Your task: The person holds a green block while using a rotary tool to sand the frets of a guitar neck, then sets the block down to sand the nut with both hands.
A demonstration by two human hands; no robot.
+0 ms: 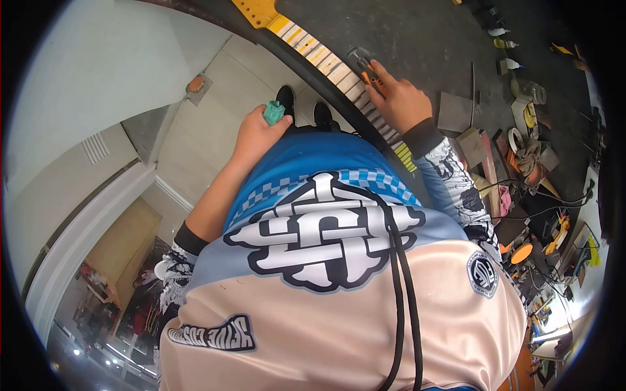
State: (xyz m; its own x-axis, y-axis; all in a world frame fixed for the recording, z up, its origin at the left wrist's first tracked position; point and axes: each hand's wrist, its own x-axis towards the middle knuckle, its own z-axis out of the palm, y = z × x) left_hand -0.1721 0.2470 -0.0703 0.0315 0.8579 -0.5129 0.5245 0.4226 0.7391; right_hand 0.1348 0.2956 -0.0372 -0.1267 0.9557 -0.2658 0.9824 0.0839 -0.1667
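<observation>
My left hand is closed around a small green object, held off the bench's edge above the floor. My right hand is over the bench beside a guitar neck, its fingers at a tool with orange and black handles and a dark, clear-looking end. Whether the fingers grip the tool or only touch it is hard to tell. The guitar neck lies along the bench edge, its yellow headstock at the top and strips of tape between the frets. Part of the neck is hidden under my right hand.
The dark bench holds a flat square plate, small bottles, a tape roll, a jar, cables and wood pieces on the right. My shoes stand on the tiled floor beyond its edge.
</observation>
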